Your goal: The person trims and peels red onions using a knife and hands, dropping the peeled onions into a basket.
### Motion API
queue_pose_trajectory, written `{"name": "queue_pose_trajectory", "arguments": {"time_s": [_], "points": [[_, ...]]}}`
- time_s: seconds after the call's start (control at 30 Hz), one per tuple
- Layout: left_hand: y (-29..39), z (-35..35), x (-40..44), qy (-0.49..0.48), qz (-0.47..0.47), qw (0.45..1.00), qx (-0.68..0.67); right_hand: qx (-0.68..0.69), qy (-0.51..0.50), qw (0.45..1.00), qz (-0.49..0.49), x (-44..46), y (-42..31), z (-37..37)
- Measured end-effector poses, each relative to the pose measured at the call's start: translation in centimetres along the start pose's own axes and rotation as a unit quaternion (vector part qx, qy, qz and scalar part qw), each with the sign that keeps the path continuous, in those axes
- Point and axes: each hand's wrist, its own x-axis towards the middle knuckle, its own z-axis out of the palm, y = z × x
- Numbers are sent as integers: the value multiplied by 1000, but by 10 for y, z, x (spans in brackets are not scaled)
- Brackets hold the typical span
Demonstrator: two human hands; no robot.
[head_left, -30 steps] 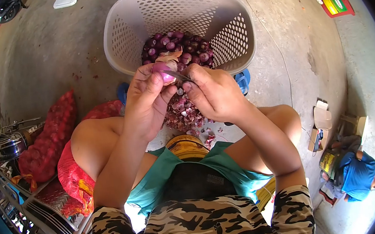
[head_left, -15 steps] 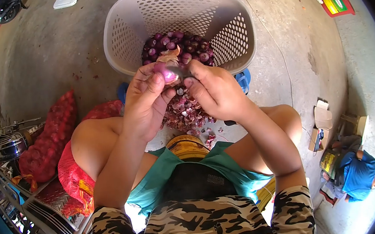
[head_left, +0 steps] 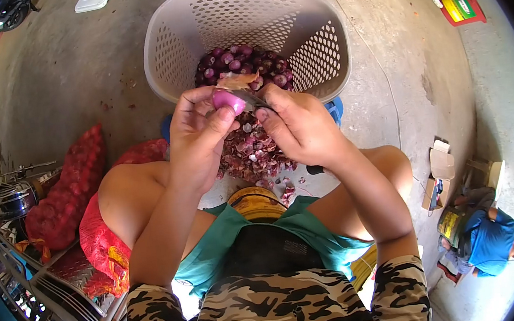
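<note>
Between the fingers and thumb of my left hand is a red onion, its smooth purple side showing. My right hand is closed around a small knife, whose dark blade meets the onion's right side. A loose flap of dry brown skin sticks up by the blade. Just past my hands stands a grey perforated basket with many red onions in its bottom. Below my hands lies a heap of onion peelings on the floor.
Red mesh sacks of onions lie to my left, beside a metal rack. A yellow container is between my legs. At right are an open cardboard box and a seated person in blue. A red tub stands far right.
The onion has turned in my left hand and shows a smoother side. The knife blade shows more, and the loose skin now stretches toward the right.
</note>
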Motion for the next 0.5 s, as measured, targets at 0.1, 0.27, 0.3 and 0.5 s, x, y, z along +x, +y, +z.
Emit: {"name": "queue_pose_trajectory", "arguments": {"time_s": [0.1, 0.27, 0.3, 0.5], "points": [[-1, 1, -1, -3, 16, 1000, 25, -15, -14, 1000, 15, 0, -1, 0], [-1, 1, -1, -4, 36, 998, 52, -10, 20, 998, 59, 2, 6, -2], [-1, 3, -1, 2, 40, 998, 57, -12, 26, 998, 61, 2, 6, -3], [-2, 6, 1, 3, 52, 996, 77, 125, 97, 985, 71, 3, 1, -1]]}}
